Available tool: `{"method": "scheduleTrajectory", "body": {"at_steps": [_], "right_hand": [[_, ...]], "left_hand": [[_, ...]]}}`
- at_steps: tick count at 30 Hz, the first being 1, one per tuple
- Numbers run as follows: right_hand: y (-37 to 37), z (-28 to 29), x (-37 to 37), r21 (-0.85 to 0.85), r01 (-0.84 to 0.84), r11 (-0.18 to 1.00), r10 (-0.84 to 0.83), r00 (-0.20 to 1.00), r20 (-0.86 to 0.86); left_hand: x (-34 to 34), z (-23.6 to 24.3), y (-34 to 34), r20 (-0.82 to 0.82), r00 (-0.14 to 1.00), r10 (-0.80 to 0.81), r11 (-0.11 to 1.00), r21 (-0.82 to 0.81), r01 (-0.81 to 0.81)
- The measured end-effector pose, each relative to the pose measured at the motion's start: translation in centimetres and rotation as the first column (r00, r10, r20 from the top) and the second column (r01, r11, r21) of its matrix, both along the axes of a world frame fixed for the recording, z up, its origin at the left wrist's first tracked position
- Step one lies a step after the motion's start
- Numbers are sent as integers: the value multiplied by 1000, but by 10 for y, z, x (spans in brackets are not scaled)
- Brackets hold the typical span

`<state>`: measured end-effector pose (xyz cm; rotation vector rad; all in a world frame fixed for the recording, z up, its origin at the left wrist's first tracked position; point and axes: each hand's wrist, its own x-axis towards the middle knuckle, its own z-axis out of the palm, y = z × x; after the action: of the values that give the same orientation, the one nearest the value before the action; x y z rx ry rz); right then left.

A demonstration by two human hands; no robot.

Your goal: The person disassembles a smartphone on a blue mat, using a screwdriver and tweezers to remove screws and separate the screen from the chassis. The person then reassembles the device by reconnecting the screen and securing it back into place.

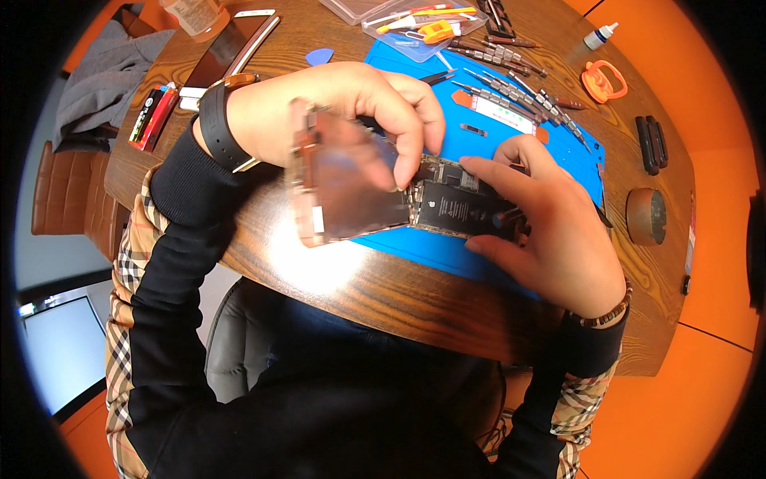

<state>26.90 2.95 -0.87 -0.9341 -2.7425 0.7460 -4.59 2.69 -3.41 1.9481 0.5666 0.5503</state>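
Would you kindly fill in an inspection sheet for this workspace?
Surface: wood-grain table, blue mat on it.
Job's things: opened smartphone body, battery exposed; display panel tilted up at its left, partly blurred; whether they are joined is unclear.
Clutter: screwdrivers, blue pick, orange suction cup, dropper bottle.
Hands: left hand reaches where panel and body meet; right hand grips the body's near and far edges.
Cables: apparently thin dark ones below the table.
Surroundings: orange wall, brown chair, grey cloth.
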Motion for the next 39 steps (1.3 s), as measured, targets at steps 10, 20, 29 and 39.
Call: {"method": "scheduleTrajectory", "body": {"at_steps": [10,20,29,39], "right_hand": [[-2,-1,2,59,0,998,-1,1000,12],[5,4,-7,26,136,990,-90,778,-622],[1,-3,-20,-366,106,924,-368,497,-786],[6,-22,-49,-60,230,971,-180,548,-817]], "left_hand": [[-5,-2,1,-7,998,54,991,-124,-55],[-9,7,-5,-61,997,43,990,-134,-51],[-11,6,-7,-69,997,28,993,-115,-36],[-14,4,-9,-115,992,42,997,-63,-50]]}}
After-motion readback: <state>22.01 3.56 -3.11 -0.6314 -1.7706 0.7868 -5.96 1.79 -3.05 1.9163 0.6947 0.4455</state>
